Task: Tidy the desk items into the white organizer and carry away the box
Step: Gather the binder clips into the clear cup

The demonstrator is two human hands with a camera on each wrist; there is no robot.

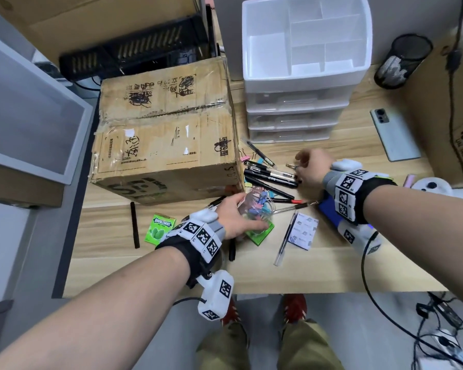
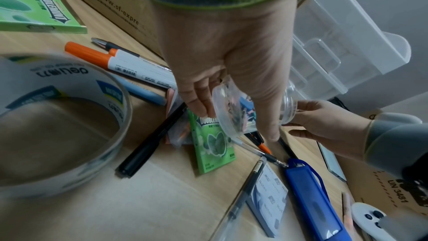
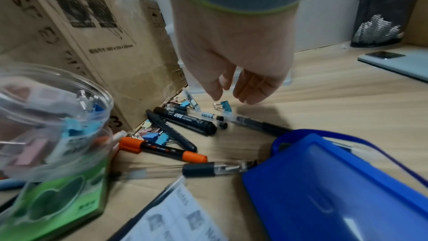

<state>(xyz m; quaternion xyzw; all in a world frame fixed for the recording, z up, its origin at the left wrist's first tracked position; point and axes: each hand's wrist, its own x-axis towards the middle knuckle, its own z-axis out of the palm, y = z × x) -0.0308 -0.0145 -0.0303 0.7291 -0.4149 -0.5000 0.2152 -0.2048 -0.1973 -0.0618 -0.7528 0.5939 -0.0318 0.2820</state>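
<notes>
My left fingers [image 2: 197,102] wrap a clear tub [image 2: 250,109] of binder clips, held just above the green gum pack [image 2: 213,146] near the front of the tabletop [image 1: 292,273]. My right fingers [image 3: 250,89] hang loosely curled, apart, holding nothing I can make out, just over a loose teal clip [image 3: 225,105] beside the pens [image 1: 270,177]. Progress: barely begun, by my reading. The organizer [image 1: 305,73] stands at the back of the tabletop, every top compartment bare; whether its drawers hold anything I cannot tell. The box [image 1: 166,129] sits on the left of the tabletop, shut, touching the pen pile, not yet lifted. Still out: black pens and markers, orange marker [image 3: 162,150], scattered clips, second gum pack [image 1: 159,231], notes pad [image 1: 304,231], blue case [image 3: 336,180], tape roll [image 2: 57,122]. Likely step in hand: gathering stray clips into the tub before it goes into the organizer. Nearly everything remains, the box last.
</notes>
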